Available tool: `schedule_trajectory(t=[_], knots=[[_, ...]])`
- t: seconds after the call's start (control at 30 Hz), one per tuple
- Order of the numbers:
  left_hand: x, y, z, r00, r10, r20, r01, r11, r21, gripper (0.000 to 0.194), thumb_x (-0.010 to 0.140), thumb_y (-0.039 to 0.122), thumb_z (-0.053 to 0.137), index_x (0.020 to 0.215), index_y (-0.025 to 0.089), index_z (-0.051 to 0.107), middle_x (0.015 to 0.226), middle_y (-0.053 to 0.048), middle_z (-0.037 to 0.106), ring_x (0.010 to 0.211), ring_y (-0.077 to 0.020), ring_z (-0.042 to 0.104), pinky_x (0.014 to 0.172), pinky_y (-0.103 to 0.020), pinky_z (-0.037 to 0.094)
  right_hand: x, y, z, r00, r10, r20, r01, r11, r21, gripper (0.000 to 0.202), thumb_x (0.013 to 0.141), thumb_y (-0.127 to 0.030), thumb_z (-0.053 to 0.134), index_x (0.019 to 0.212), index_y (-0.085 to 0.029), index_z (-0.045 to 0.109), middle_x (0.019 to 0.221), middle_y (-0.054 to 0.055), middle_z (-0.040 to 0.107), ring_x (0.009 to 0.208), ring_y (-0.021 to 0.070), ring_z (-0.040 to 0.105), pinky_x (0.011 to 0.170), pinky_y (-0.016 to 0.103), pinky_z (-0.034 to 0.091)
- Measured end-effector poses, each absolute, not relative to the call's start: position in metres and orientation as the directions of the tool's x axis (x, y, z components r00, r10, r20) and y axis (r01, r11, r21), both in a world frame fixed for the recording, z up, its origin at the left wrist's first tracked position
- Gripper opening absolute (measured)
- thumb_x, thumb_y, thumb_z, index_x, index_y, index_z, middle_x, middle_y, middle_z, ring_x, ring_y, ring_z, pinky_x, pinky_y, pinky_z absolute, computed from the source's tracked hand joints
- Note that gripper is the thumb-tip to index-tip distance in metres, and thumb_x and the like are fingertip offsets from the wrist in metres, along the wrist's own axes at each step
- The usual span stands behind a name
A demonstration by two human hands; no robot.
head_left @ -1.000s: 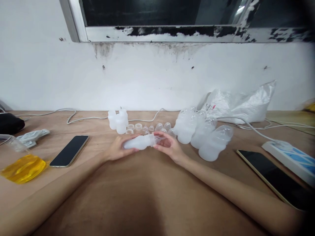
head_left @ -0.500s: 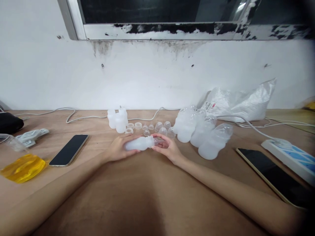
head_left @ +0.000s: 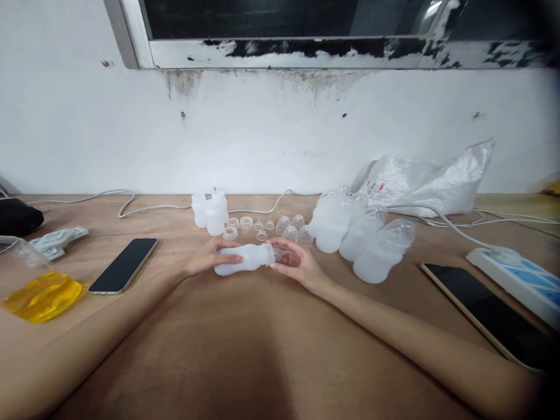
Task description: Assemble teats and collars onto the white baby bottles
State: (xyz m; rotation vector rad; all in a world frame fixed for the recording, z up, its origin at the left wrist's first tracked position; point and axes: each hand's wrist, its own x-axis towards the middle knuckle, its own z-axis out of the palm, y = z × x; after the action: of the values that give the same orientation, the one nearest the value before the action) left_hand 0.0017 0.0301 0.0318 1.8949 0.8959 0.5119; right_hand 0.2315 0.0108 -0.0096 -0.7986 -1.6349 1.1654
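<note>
A translucent white baby bottle (head_left: 245, 259) lies sideways above the table, its neck to the right. My left hand (head_left: 210, 256) grips the bottle's base end, thumb across its side. At the other end, the fingers of my right hand (head_left: 300, 265) close around the collar ring (head_left: 268, 254), and a clear nipple (head_left: 282, 254) points into that palm. Just beyond lie loose collar rings (head_left: 230, 233), small clear nipples (head_left: 261, 235) and clear domed caps (head_left: 289, 233). Two or more open bottles (head_left: 215, 216) stand behind my left hand. Capped bottles (head_left: 371, 256) are grouped to the right.
A phone (head_left: 123, 265) and a container of yellow liquid (head_left: 44, 294) lie on the left. To the right are another phone (head_left: 476, 309), a power strip (head_left: 516, 280) and a plastic bag (head_left: 424, 184). White cables (head_left: 280, 204) run along the wall.
My left hand has shifted slightly left and changed its hold, with its thumb now over the bottle's side and more of the body showing. My right hand stays at the collar.
</note>
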Motion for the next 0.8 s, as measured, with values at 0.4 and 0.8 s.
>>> schedule_trajectory(t=[0.4, 0.8], knots=[[0.006, 0.028, 0.031, 0.574, 0.809, 0.126, 0.474, -0.454, 0.755, 0.046, 0.070, 0.042, 0.057, 0.108, 0.016, 0.056, 0.102, -0.003, 0.063, 0.090, -0.0209, 0.058, 0.077, -0.028, 0.044, 0.231, 0.012, -0.009, -0.279, 0.918, 0.284, -0.028, 0.288, -0.957, 0.040, 0.060, -0.024, 0.069, 0.098, -0.026, 0.056, 0.106, 0.001, 0.056, 0.080, 0.0134, 0.058, 0.077, 0.031, 0.047], [0.007, 0.024, 0.023, 0.536, 0.750, 0.389, 0.589, -0.662, 0.464, 0.051, 0.069, 0.046, 0.058, 0.114, 0.022, 0.053, 0.104, -0.003, 0.062, 0.088, -0.0214, 0.058, 0.080, -0.031, 0.043, 0.230, 0.012, -0.008, -0.236, 0.933, 0.273, -0.003, 0.280, -0.960, 0.039, 0.060, -0.026, 0.069, 0.096, -0.024, 0.056, 0.104, 0.002, 0.057, 0.079, 0.0133, 0.058, 0.078, 0.032, 0.048]])
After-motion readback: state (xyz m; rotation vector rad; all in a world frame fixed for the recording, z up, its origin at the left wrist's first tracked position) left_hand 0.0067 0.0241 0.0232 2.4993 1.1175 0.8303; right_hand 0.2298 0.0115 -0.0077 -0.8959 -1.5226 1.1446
